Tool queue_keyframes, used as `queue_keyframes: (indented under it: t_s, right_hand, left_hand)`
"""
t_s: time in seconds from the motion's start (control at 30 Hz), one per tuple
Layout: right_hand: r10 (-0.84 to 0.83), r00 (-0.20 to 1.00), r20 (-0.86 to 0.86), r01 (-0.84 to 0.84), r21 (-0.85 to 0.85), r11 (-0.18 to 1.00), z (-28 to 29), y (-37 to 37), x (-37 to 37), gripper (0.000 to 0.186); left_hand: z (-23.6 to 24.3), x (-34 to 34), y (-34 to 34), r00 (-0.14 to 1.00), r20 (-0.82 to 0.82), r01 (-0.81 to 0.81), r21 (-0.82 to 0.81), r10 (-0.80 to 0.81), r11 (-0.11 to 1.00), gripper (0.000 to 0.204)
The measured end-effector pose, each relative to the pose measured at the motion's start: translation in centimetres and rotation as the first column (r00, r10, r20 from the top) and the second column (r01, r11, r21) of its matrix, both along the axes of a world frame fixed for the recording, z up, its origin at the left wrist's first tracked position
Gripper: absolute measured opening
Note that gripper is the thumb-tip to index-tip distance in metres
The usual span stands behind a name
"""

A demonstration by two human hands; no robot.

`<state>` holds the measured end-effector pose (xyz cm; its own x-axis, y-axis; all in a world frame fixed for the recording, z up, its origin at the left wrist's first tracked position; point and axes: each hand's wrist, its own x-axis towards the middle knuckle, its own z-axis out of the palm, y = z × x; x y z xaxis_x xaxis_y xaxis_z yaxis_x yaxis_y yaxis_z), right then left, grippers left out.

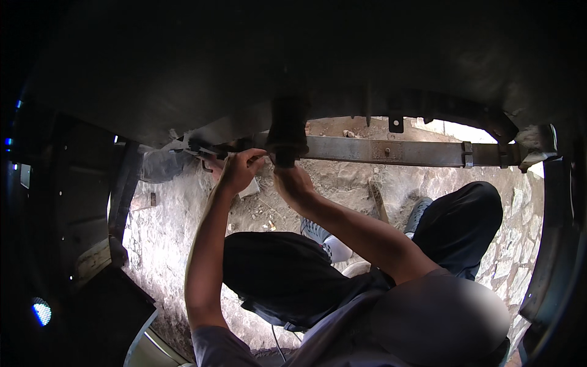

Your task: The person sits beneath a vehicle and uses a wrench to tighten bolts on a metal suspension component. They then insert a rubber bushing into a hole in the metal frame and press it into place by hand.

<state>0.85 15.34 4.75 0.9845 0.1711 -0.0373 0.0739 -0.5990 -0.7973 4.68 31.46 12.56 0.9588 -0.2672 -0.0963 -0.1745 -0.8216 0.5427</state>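
A dark, roughly cylindrical part (pixel 288 131) hangs down in front of a long metal bar, under a large black body. My left hand (pixel 241 169) is raised at its left side, thumb and forefinger bent toward each other in a pinch near the part's lower end. Whatever lies between those fingertips is too small to make out. Just below the part's lower end is my right hand (pixel 293 185), reaching up to it. The dark part covers its fingers, so their grip does not show.
The flat metal bar (pixel 422 153) runs rightward with a bolt and clamps. A bracket with a hole (pixel 396 124) hangs above it. Dark panels (pixel 61 196) close in at both sides. A wooden stick (pixel 378 199) and a shoe (pixel 418 214) are on the rough ground below; my bent legs are near.
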Motion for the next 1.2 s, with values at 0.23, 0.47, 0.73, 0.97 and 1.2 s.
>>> queue_keyframes:
  t_s: [0.23,0.47,0.73,0.97,1.2]
  right_hand:
    - [-0.053,0.991,-0.124,0.070,0.140,0.988,0.8,0.3,0.6,0.051]
    - [-0.115,0.966,-0.232,0.165,0.209,0.964,1.3,0.1,1.7,0.052]
    - [-0.066,0.982,-0.176,0.107,0.233,0.967,-0.5,0.6,0.5,0.056]
    - [-0.117,0.993,0.009,0.115,0.091,0.989,-5.4,1.6,2.3,0.054]
    - [-0.193,0.968,-0.163,0.212,0.112,0.971,0.9,1.7,2.3,0.055]
  left_hand:
    - [-3.0,1.3,1.2,0.981,0.188,0.036,0.075,-0.050,0.997,0.043]
    - [-3.6,1.3,0.9,0.995,0.097,-0.010,0.095,0.000,0.995,0.049]
    - [-2.6,0.8,0.5,0.993,0.121,-0.015,0.126,-0.001,0.992,0.055]
    - [-2.3,1.8,-0.2,0.999,0.016,0.042,0.179,-0.046,0.983,0.060]
    - [-1.7,0.2,1.3,0.999,-0.015,-0.035,0.128,0.037,0.991,0.057]
